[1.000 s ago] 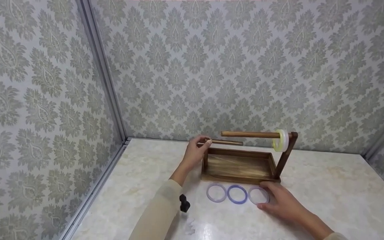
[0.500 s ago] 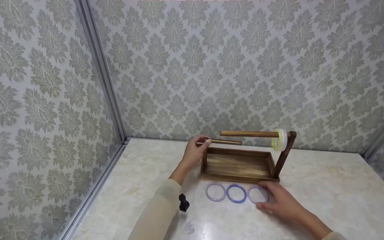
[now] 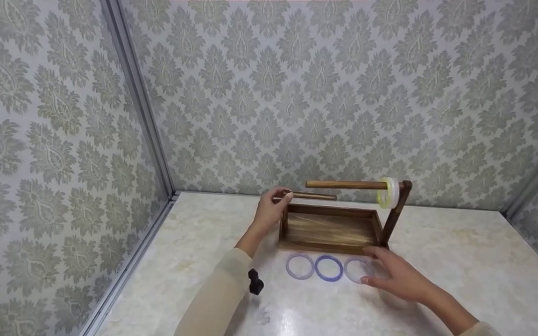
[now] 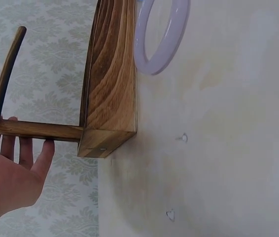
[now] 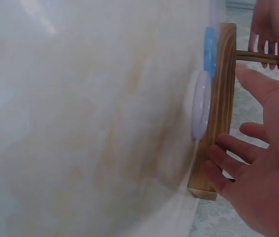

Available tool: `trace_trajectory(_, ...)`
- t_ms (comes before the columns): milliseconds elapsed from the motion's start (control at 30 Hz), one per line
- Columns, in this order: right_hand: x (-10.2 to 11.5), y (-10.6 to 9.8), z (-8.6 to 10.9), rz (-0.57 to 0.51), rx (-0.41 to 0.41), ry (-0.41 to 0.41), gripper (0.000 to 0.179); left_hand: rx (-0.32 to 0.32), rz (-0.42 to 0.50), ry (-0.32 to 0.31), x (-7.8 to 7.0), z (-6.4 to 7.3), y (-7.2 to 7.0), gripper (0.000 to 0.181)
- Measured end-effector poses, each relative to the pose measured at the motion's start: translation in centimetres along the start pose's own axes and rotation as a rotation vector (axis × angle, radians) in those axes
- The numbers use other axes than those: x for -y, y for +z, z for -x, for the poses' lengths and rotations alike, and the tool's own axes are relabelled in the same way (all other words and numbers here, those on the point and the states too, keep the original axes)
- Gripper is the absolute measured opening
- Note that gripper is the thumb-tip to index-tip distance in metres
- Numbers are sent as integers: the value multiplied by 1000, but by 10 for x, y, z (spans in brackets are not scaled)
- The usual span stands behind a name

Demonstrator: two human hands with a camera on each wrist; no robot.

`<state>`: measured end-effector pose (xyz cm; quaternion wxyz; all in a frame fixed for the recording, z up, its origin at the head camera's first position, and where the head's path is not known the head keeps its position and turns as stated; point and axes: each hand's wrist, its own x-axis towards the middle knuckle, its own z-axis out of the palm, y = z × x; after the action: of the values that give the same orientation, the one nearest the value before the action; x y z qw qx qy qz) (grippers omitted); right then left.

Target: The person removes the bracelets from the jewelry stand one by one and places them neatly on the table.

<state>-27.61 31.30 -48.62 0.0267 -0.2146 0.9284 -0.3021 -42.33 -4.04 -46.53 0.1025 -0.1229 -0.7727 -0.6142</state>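
A wooden bangle stand has a shallow tray and two raised bars. My left hand holds its left post near the top, fingers curled behind the wood. A yellow bangle and a white bangle hang on the longer bar, close to the right post. Three bangles lie in a row before the tray: lilac, blue and pale lilac. My right hand is beside the pale one, thumb and fingers spread, fingertips at the tray's front right corner.
The stand is on a marbled table. Patterned wall panels rise behind it and at both sides, with a metal frame post at the left corner. A black piece sits by the left sleeve.
The head view has shifted a little, so everything appears slightly higher and further left. My right hand has drawn slightly right of the pale lilac bangle; the left keeps its hold on the stand.
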Motion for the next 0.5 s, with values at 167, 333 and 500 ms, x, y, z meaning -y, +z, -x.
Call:
trace_trajectory(167, 10, -25, 9, -1, 26, -10, 73, 11, 60, -36, 0, 0, -1, 29)
trace_trajectory(333, 21, -52, 19, 32, 14, -3, 78, 27, 92, -34, 0, 1, -4, 42)
trace_trajectory(500, 28, -80, 34, 84, -81, -40, 65, 58, 36, -39, -9, 4, -14, 59)
